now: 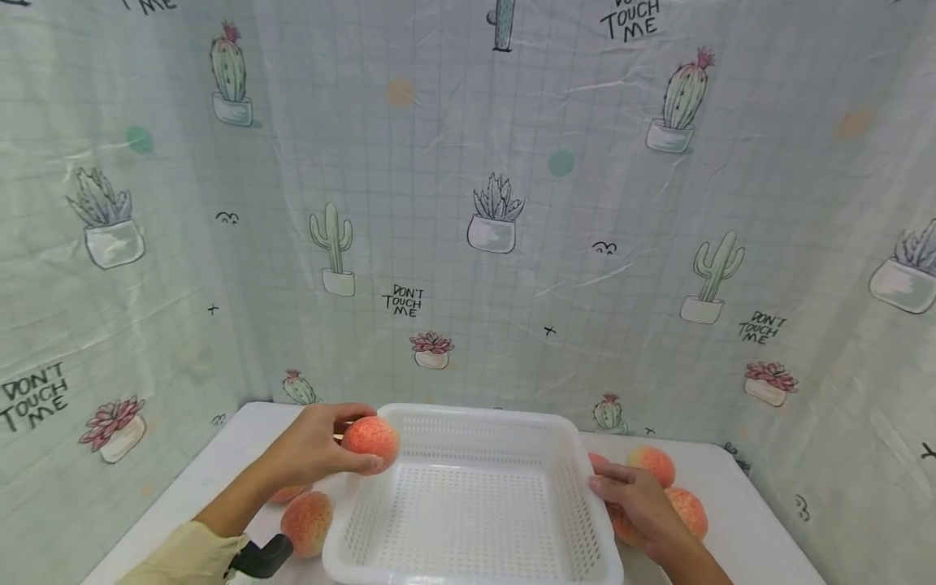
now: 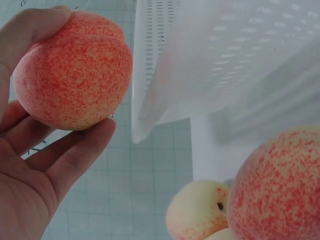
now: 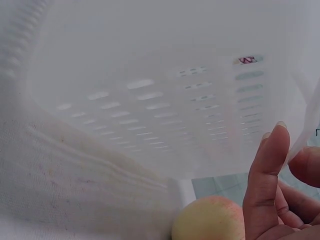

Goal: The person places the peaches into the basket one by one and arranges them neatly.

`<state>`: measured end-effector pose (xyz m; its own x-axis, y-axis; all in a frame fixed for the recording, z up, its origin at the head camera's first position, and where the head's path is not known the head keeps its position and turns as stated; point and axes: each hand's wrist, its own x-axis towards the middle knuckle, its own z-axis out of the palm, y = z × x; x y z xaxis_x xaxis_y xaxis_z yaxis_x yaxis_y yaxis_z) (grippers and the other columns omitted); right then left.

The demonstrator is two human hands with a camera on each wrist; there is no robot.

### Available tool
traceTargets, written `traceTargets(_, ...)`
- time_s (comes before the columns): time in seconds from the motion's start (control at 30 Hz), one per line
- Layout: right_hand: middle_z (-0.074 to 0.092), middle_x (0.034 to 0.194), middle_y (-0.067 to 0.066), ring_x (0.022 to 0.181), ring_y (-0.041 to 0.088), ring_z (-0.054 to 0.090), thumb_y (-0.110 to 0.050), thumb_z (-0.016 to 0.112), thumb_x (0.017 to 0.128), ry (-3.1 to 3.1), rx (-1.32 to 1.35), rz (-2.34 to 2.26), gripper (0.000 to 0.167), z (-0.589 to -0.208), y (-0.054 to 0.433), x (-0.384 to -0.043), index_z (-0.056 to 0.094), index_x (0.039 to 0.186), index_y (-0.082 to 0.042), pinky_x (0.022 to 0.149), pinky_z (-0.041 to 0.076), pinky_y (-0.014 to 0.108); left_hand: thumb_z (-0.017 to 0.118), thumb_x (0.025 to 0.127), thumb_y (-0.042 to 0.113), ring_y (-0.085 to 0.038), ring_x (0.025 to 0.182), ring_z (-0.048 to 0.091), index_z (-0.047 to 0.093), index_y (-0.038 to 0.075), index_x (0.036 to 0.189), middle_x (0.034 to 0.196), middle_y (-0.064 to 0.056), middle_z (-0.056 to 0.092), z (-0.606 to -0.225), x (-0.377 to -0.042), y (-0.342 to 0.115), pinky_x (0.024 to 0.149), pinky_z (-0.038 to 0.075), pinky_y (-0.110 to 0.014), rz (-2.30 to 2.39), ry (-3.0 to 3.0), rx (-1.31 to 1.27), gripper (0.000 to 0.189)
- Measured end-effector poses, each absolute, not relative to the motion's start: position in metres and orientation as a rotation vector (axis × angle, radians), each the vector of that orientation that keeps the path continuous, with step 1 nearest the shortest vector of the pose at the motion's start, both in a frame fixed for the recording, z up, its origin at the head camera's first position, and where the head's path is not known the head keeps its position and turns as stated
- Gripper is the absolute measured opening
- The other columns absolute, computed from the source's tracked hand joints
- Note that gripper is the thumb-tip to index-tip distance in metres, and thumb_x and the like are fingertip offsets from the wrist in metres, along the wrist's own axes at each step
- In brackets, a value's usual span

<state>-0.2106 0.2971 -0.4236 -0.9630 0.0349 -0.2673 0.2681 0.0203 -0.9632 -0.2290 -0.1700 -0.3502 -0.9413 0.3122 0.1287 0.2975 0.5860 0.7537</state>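
A red-speckled peach (image 1: 371, 444) is gripped between the thumb and fingers of my left hand (image 1: 310, 443), at the left rim of a white plastic basket (image 1: 468, 508). In the left wrist view the held peach (image 2: 75, 72) is off the table, beside the basket's slotted wall (image 2: 235, 50). The basket floor shows bare mesh. On the other side, my right hand (image 1: 647, 500) pinches the basket's right rim. The right wrist view shows its fingers (image 3: 267, 185) outside the wall and the thumb across the edge.
Left of the basket, a peach (image 1: 307, 524) rests on the white table (image 1: 738, 504), with another partly behind it. Several more peaches, one of them a peach (image 1: 652, 465) at the back, lie around the right hand. A cactus-print sheet (image 1: 439, 203) encloses the table's back and sides.
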Motion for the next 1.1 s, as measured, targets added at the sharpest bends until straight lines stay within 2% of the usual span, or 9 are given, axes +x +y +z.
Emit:
traceTargets(0.2,0.065,0.138,0.024,0.110,0.025,0.072,-0.015,0.066,0.102,2.101,0.227,-2.038,0.066,-0.422,0.303,-0.207,0.036,0.154,0.013,0.094,0.062,0.045,0.096,0.072,0.034,-0.018,0.099,0.069,0.068,0.009,0.129,0.114,-0.005,0.075,-0.350,-0.232,-0.163,0.076,0.061,-0.028,1.287,2.793,0.512,0.068)
traceTargets(0.43,0.066,0.137,0.022,0.109,0.024,0.072,-0.015,0.066,0.102,2.168,0.253,-2.002,0.061,-0.420,0.303,-0.205,0.041,0.152,0.010,0.093,0.063,0.043,0.095,0.074,0.036,-0.019,0.101,0.069,0.066,0.008,0.135,0.117,-0.006,0.074,-0.341,-0.240,-0.151,0.078,0.061,-0.029,1.216,2.810,0.564,0.073)
traceTargets(0.67,0.064,0.141,0.025,0.111,0.025,0.073,-0.020,0.068,0.102,2.207,0.224,-1.952,0.065,-0.419,0.302,-0.204,0.041,0.152,0.010,0.094,0.063,0.045,0.093,0.076,0.034,-0.016,0.095,0.069,0.071,0.013,0.124,0.108,-0.003,0.075,-0.331,-0.247,-0.139,0.077,0.058,-0.029,1.211,2.786,0.682,0.057)
traceTargets(0.87,0.056,0.149,0.027,0.118,0.027,0.071,-0.022,0.064,0.104,2.254,0.199,-1.898,0.062,-0.421,0.302,-0.201,0.041,0.154,0.007,0.098,0.061,0.046,0.092,0.078,0.030,-0.017,0.097,0.069,0.070,0.012,0.128,0.114,-0.005,0.074,-0.328,-0.251,-0.131,0.078,0.060,-0.029,1.230,2.740,0.689,0.057)
traceTargets(1.1,0.057,0.150,0.023,0.116,0.026,0.072,-0.025,0.066,0.104,2.229,0.211,-1.903,0.064,-0.413,0.302,-0.204,0.041,0.155,0.002,0.099,0.061,0.045,0.091,0.079,0.030,-0.019,0.099,0.071,0.069,0.012,0.133,0.116,-0.006,0.075,-0.317,-0.263,-0.123,0.078,0.060,-0.030,1.222,2.720,0.682,0.061)
